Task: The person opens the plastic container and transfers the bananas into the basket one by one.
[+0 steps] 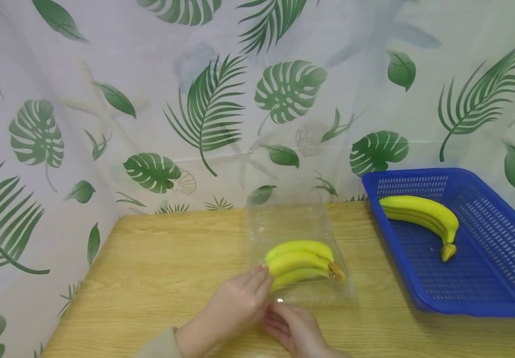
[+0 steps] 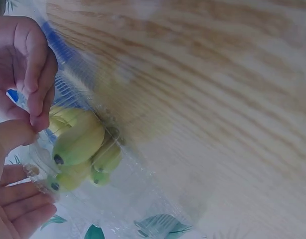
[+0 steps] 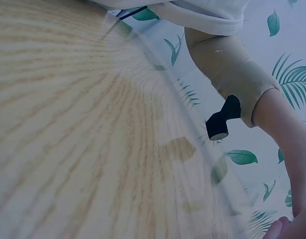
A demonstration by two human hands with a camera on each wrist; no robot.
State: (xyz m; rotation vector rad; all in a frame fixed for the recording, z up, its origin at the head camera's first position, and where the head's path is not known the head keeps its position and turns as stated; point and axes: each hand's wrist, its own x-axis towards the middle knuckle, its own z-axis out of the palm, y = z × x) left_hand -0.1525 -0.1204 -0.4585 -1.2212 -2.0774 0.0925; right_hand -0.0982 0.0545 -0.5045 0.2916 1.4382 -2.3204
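Observation:
A bunch of yellow bananas (image 1: 302, 261) lies in a clear plastic bag (image 1: 288, 219) on the wooden table. My left hand (image 1: 244, 296) is at the bag's near left edge, its fingertips by the bananas' ends. In the left wrist view, the left hand (image 2: 16, 199) holds the bag's edge between thumb and spread fingers. My right hand (image 1: 295, 328) pinches the near edge just beside it, and its fingertips (image 2: 41, 122) meet the left thumb there. The bananas (image 2: 78, 142) show through the film. The right wrist view shows mostly table and the left forearm.
To the right stands a blue plastic basket (image 1: 396, 253) with another banana bunch (image 1: 423, 214) inside. A leaf-patterned cloth (image 1: 221, 164) hangs behind the wooden table (image 1: 150, 268) and along its left side.

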